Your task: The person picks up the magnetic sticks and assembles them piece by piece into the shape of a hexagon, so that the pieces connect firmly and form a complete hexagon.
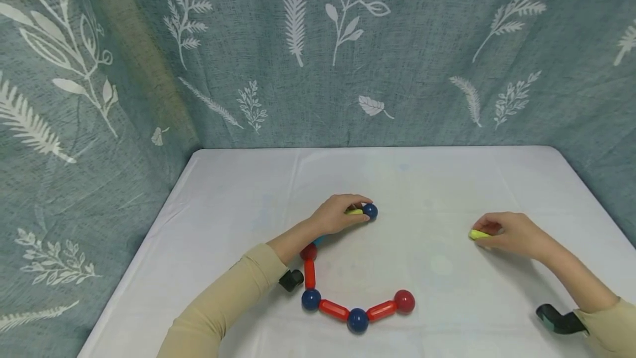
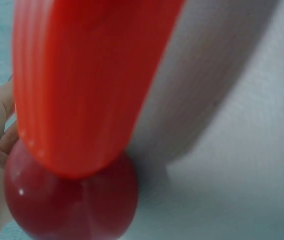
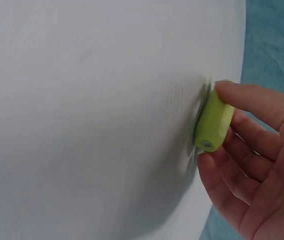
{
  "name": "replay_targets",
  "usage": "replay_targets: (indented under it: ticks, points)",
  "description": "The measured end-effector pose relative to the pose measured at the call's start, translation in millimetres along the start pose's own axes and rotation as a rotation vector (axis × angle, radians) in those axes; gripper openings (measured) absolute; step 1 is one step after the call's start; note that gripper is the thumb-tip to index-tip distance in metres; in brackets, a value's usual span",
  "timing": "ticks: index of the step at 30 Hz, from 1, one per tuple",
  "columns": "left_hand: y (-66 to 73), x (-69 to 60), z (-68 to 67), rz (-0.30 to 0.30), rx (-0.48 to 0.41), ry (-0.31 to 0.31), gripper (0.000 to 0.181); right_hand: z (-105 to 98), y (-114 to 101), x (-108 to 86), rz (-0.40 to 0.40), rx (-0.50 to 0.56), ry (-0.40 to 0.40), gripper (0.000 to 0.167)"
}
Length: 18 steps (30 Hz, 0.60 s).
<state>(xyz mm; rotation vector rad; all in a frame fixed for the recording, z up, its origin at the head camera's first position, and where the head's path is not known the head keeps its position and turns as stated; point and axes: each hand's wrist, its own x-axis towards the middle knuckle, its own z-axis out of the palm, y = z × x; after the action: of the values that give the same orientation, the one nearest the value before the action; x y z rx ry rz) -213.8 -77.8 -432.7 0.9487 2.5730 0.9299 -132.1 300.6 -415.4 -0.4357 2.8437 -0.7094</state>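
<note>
My left hand [image 1: 338, 213] pinches a dark blue ball [image 1: 370, 212] at the table's middle, with a yellow-green rod [image 1: 355, 211] showing between the fingers. Beneath the wrist, a light blue piece [image 1: 318, 240] is mostly hidden. From there a chain of magnetic pieces curves toward me: red balls [image 1: 404, 301], dark blue balls [image 1: 358, 321] and red rods [image 1: 334, 310]. The left wrist view is filled by a red rod [image 2: 91, 80] against a red ball [image 2: 71, 200]. Over at the right, my right hand [image 1: 514, 233] holds a yellow-green rod [image 3: 215, 120] between thumb and fingers, grey metal at its end.
A white cloth [image 1: 437, 181] covers the table. Behind it and at the sides hangs a teal curtain [image 1: 318, 98] with white leaf prints. Black wrist devices [image 1: 561, 319] sit near both sleeves.
</note>
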Motion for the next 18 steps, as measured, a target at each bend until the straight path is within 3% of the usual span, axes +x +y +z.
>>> replay_targets:
  ticks: [7,18]
  points:
    - [-2.6,-3.9,0.6,0.039,0.001,0.019,0.038,23,-46,31.4,0.022,0.138,0.002,0.027]
    - [-2.7,-6.7,1.0,0.030,0.010,0.019,0.038,60,-94,78.2,-0.069,0.233,0.019,0.024]
